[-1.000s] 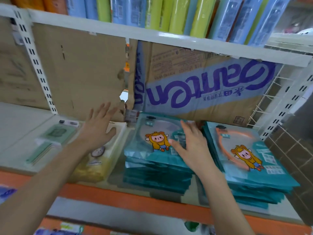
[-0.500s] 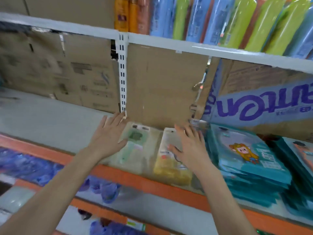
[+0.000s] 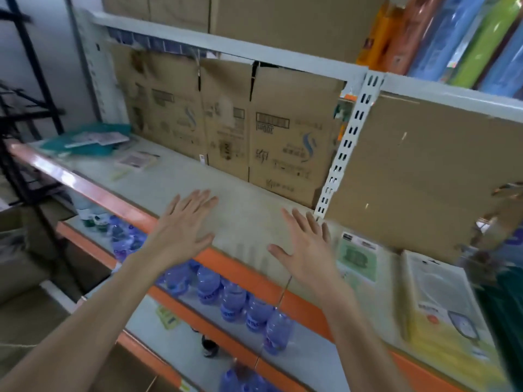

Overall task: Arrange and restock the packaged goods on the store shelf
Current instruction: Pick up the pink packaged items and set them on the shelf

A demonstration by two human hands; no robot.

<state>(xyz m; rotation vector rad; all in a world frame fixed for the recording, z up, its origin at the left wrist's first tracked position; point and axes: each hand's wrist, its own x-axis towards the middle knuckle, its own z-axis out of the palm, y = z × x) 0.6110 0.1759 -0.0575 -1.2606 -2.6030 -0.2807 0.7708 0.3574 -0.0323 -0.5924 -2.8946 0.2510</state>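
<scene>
The grey shelf [image 3: 249, 213] runs from far left to near right, with an orange front edge [image 3: 243, 268] and flattened cardboard boxes [image 3: 283, 142] standing along its back. A white slotted upright [image 3: 346, 142] meets the back edge. Blue water bottles [image 3: 232, 301] stand on the shelf below.

The left hand [image 3: 181, 227] and right hand [image 3: 305, 247] lie flat over the bare middle stretch near the front edge, fingers spread, holding nothing. Blur hides whether the palms touch the board.

Just right of the right hand a green package [image 3: 358, 256] lies flat, its long axis running front to back and its header towards the back. Beside it a yellow package [image 3: 441, 309] lies the same way, its yellow end at the front edge. Teal packages [image 3: 90, 137] lie at the far left end, well apart, with open board between.
</scene>
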